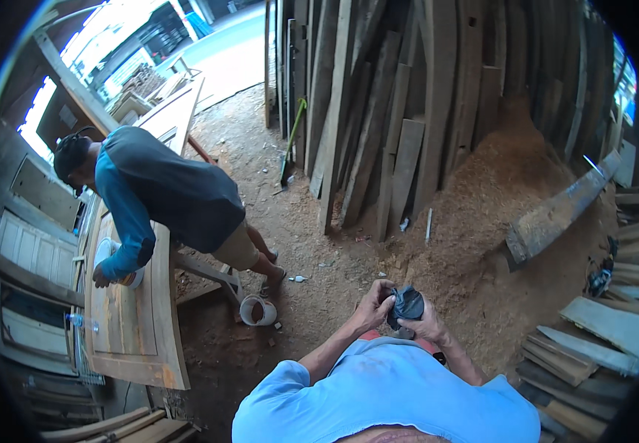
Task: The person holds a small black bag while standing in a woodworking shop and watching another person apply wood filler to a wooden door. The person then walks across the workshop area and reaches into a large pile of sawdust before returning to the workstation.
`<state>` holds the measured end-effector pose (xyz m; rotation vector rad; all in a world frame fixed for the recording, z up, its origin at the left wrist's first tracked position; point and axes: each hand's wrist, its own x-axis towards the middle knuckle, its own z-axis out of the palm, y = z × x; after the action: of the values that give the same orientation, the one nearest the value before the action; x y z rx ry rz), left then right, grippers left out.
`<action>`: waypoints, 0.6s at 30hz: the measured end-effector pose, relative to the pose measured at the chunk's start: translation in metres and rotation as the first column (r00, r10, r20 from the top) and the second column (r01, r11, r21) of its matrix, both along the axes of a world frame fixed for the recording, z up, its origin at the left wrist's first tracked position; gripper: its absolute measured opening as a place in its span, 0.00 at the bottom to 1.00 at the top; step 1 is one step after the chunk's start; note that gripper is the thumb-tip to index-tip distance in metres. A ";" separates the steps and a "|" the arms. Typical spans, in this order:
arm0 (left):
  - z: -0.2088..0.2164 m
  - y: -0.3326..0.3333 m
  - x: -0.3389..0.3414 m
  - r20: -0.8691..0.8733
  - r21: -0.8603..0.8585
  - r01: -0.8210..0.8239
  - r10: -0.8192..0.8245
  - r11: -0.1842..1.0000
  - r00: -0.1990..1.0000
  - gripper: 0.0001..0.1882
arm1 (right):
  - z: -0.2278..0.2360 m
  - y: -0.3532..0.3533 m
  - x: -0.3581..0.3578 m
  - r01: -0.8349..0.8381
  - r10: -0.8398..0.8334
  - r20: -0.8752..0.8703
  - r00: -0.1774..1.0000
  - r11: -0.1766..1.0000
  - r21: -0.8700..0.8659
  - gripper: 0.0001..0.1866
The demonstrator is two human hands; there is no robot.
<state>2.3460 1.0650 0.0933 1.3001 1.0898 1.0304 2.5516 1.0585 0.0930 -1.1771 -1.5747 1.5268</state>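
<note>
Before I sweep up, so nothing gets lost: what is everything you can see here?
Dark bundle: one, dark grey, between both hands
Co-worker: one, dark top with blue sleeves, left
Wooden panel: one, brown, before the co-worker
White tub: one, white, at the co-worker's hand
Bucket: one, white, on the ground
Green-handled tool: one, green, by the planks
Upright planks: many, grey-brown, top
Sawdust heap: one, brown, below the planks
Thick board: one, greyish, right
Stacked boards: several, brown and pale, lower right
Shirt: one, light blue, bottom
Left hand: one, bare, on the bundle
Right hand: one, bare, on the bundle
</note>
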 end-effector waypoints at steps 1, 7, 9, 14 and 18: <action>0.010 0.004 -0.003 -0.053 -0.006 -0.032 0.031 0.999 0.998 0.09 | 0.002 0.011 -0.002 -0.023 0.023 0.012 1.000 1.000 0.020 0.35; -0.002 0.009 -0.036 -0.365 0.519 -0.148 0.375 0.842 0.852 0.10 | 0.021 0.044 -0.034 -0.174 0.152 0.191 0.970 0.979 0.107 0.33; -0.002 0.009 -0.050 -0.325 0.429 -0.163 0.320 0.889 0.890 0.09 | 0.023 0.050 -0.053 -0.203 0.173 0.209 0.963 0.970 0.133 0.34; 0.003 0.010 -0.118 -0.084 -0.090 -0.089 0.081 0.992 0.993 0.06 | 0.025 0.059 -0.108 -0.309 0.260 0.310 0.914 0.943 0.121 0.38; -0.026 0.018 -0.198 0.307 -0.186 0.156 -0.093 0.970 0.947 0.05 | 0.046 0.060 -0.173 -0.309 0.304 0.125 0.945 0.951 0.022 0.43</action>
<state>2.1483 1.0834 0.0675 0.9950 0.8497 0.9523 2.3788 1.1182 0.1392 -1.0540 -1.9343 1.6311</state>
